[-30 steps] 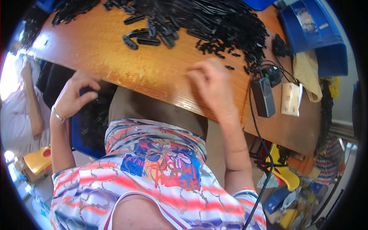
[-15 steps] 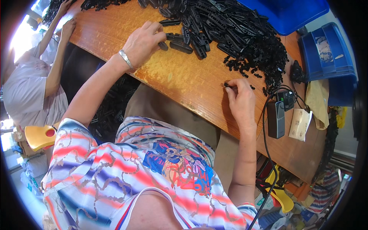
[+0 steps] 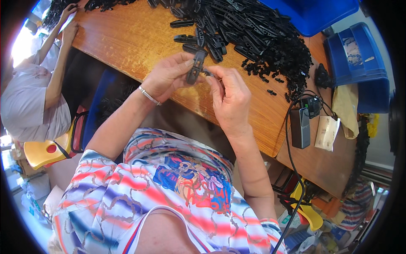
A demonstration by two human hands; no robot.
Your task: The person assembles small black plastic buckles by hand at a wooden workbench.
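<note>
My left hand (image 3: 170, 75) is closed on a long black plastic part (image 3: 196, 67) with openings along it, tilted upright over the table's near edge. Pinched between the thumb and forefinger of my right hand (image 3: 230, 95) is a small black plastic piece (image 3: 207, 73), close against the long part's side; whether they touch I cannot tell. Beyond both hands lies a heap of similar long black parts (image 3: 237, 27), a few loose at its near left edge. Small black pieces (image 3: 292, 63) are piled at the heap's right end.
A dark power bank (image 3: 300, 128) with a black cable lies to the right, beside a white packet (image 3: 327, 133). Blue bins (image 3: 357, 67) stand at the far right. Leftward, another person (image 3: 34, 93) works at the same wooden table (image 3: 114, 40), near a yellow stool (image 3: 48, 148).
My left hand has lifted a long black part from beside the heap toward me. My right hand has come left with a small black piece, and the two hands now meet.
</note>
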